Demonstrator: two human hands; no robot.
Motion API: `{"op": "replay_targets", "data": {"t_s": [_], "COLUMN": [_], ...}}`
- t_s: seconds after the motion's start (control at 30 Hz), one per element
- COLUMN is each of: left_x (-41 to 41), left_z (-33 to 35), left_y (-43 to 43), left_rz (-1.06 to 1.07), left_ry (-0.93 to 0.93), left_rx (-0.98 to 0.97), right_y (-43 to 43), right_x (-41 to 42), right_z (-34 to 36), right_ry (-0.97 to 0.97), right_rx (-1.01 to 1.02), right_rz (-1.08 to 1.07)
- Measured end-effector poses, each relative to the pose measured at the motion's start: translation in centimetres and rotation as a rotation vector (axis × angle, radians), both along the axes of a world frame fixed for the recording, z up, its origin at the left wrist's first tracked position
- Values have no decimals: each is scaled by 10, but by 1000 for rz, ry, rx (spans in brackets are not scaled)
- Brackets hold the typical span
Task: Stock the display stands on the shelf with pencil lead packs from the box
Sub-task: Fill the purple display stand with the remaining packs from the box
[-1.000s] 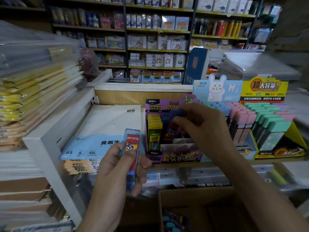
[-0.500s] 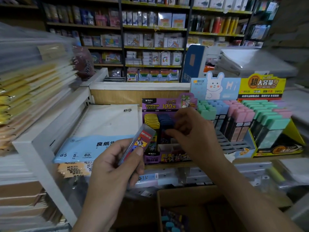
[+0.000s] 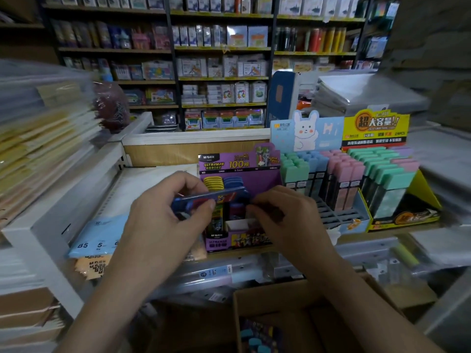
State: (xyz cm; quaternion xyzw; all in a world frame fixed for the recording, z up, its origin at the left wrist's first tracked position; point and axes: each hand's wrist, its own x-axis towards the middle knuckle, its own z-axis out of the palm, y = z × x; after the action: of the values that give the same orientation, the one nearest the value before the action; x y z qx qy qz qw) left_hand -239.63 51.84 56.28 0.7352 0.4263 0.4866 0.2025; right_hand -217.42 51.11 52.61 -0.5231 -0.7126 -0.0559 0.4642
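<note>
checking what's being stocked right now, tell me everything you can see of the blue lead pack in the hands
The blue lead pack is a slim, flat case of glossy translucent plastic with a red and yellow printed label. It lies roughly level, in front of the purple display stand. The left hand pinches its left end; the right hand meets its right end. Motion blur hides finer print.

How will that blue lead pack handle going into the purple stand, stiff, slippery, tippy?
The blue lead pack spans between the left hand and right hand without sagging, so probably rigid. Its glossy casing suggests it could slip in a light pinch. Slim and long, it would likely tip if stood loose; the purple display stand has dividers to hold it.
</note>
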Motion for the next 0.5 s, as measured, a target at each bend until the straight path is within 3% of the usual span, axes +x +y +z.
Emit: {"op": "replay_targets", "data": {"t_s": [0.13, 0.5], "left_x": [7, 27], "left_z": [16, 35], "left_y": [6, 14], "left_rz": [20, 68], "left_ry": [150, 309], "left_rx": [36, 208], "right_y": [-6, -20], "right_x": [2, 10], "right_z": [-3, -23], "right_ry": [24, -104], "right_rx": [-14, 111], "right_rz": [-4, -130]}}
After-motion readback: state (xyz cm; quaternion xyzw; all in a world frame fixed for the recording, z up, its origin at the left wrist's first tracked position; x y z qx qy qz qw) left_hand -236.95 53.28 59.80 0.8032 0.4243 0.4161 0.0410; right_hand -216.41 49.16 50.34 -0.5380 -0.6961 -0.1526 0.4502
